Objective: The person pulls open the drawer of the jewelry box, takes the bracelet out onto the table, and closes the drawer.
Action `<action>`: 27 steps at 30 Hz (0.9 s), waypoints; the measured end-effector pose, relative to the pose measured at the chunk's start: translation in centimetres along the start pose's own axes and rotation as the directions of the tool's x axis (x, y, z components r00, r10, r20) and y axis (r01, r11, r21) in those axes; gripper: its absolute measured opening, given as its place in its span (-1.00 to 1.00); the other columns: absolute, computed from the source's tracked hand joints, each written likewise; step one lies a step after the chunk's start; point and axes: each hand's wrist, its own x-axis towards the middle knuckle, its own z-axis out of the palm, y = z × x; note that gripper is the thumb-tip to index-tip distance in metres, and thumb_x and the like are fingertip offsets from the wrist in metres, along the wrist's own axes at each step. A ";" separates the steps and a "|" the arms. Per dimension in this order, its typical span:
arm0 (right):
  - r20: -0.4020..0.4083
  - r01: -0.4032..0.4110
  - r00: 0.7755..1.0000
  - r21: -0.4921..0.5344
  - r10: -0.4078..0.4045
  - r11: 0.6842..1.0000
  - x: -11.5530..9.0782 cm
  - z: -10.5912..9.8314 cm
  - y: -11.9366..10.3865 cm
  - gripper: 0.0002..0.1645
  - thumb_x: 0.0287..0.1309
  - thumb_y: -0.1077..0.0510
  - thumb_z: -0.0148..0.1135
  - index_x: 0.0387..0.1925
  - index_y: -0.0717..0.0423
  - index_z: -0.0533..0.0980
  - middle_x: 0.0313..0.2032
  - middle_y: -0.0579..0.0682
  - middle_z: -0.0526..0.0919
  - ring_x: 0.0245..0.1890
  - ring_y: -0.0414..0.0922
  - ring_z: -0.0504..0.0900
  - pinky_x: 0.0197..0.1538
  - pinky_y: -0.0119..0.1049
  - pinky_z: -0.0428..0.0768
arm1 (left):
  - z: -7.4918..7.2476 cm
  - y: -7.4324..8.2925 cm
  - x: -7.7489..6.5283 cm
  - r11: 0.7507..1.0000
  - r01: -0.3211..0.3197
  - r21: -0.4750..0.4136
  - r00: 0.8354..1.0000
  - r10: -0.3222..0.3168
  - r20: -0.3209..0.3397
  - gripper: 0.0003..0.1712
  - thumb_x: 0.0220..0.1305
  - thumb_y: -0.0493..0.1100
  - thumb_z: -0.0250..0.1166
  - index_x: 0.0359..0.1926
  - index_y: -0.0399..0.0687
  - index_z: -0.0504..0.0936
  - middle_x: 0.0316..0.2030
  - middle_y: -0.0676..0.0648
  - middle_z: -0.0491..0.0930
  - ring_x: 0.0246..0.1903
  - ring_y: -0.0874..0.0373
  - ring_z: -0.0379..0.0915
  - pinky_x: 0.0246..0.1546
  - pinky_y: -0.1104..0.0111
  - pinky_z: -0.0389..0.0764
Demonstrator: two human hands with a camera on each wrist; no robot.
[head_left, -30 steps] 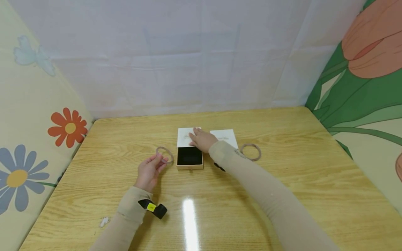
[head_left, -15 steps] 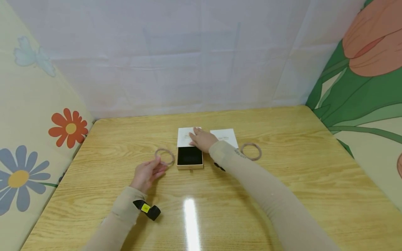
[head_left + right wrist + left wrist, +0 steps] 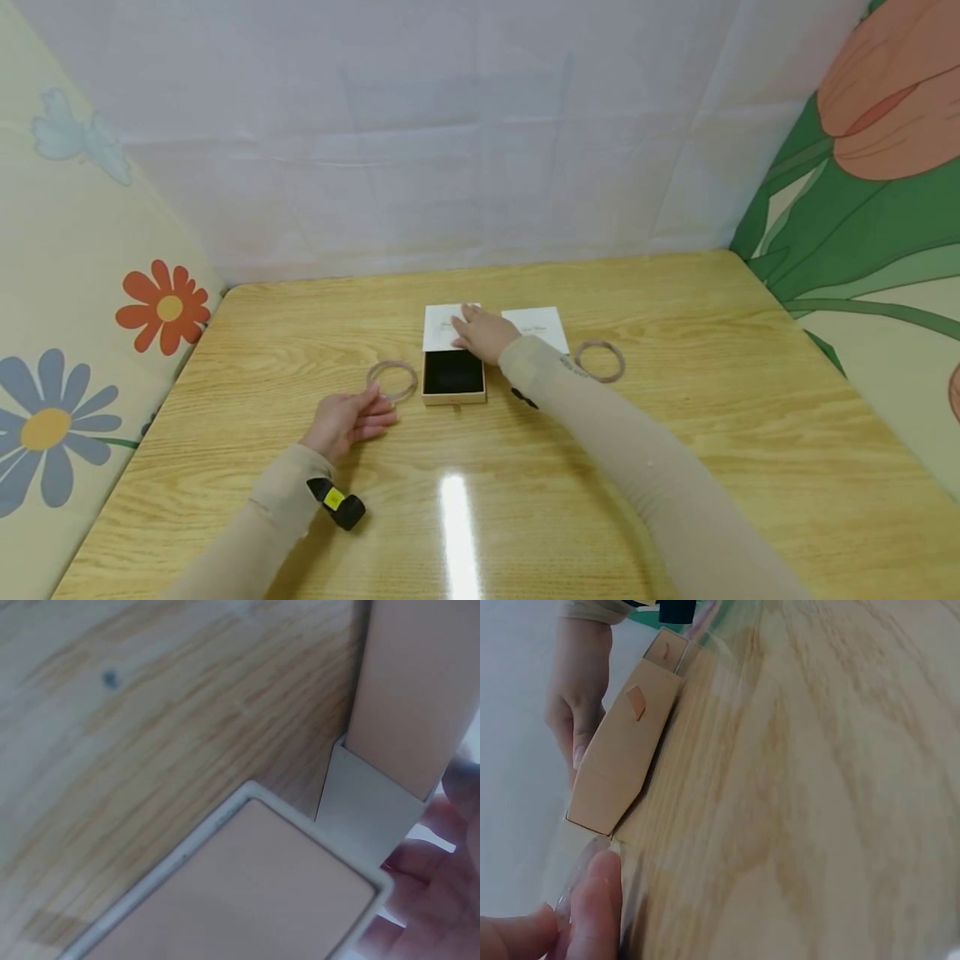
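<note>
Left of the near box, my left hand (image 3: 348, 421) pinches the near edge of a pale mauve bangle (image 3: 413, 382) between thumb and finger. That bangle lies low over the table; its translucent rim (image 3: 577, 870) shows between the fingertips in the left wrist view. The drawer (image 3: 454, 398) of the box is pulled out toward me, with a black lining inside. My right hand (image 3: 483, 333) rests on the box's white sleeve (image 3: 438, 329), fingers spread across its top. In the right wrist view, its fingers (image 3: 416, 859) show behind the sleeve's corner.
A second white box (image 3: 543, 325) stands right of the first, partly behind my right wrist. Further right, another mauve bangle (image 3: 621, 362) lies flat on the wooden table (image 3: 712, 417). A white cloth (image 3: 480, 167) hangs behind the table.
My left hand has lowered the bangle from a tilted pose to nearly flat and moved slightly left and toward me. My right hand and the box have stayed in place.
</note>
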 end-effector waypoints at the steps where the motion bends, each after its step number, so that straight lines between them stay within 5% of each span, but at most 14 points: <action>1: 0.003 0.000 1.000 0.001 0.000 1.000 0.0 0.0 0.0 -0.34 0.50 -0.06 -0.16 0.45 0.20 0.15 0.45 0.27 0.06 0.45 0.09 0.06 0.42 -0.08 0.18 | -0.1 0.0 0.0 1.000 0.003 0.006 1.000 -0.003 0.006 -0.63 0.49 -0.19 0.06 0.01 -0.52 0.47 -0.48 -0.08 0.70 -0.48 0.17 0.69 -0.45 0.41 0.69; 13: 0.010 -0.010 1.000 0.012 0.010 1.000 0.0 -0.1 0.0 -0.34 0.50 -0.06 -0.17 0.46 0.19 0.14 0.46 0.26 0.04 0.46 0.08 0.03 0.43 -0.09 0.16 | -0.5 -0.1 0.3 0.997 0.052 0.049 0.998 -0.053 0.026 -0.67 0.50 -0.20 0.03 0.01 -0.47 0.42 -0.57 -0.03 0.67 -0.56 0.19 0.67 -0.55 0.43 0.66; 27: 0.017 -0.015 1.000 0.021 0.015 1.000 0.1 0.0 0.1 -0.34 0.50 -0.06 -0.17 0.46 0.18 0.13 0.46 0.26 0.02 0.46 0.08 0.01 0.44 -0.10 0.12 | -0.7 0.5 0.6 0.980 0.087 0.176 0.994 -0.098 0.053 -0.69 0.50 -0.20 0.03 -0.21 -0.47 0.45 -0.58 -0.04 0.66 -0.58 0.19 0.66 -0.56 0.44 0.65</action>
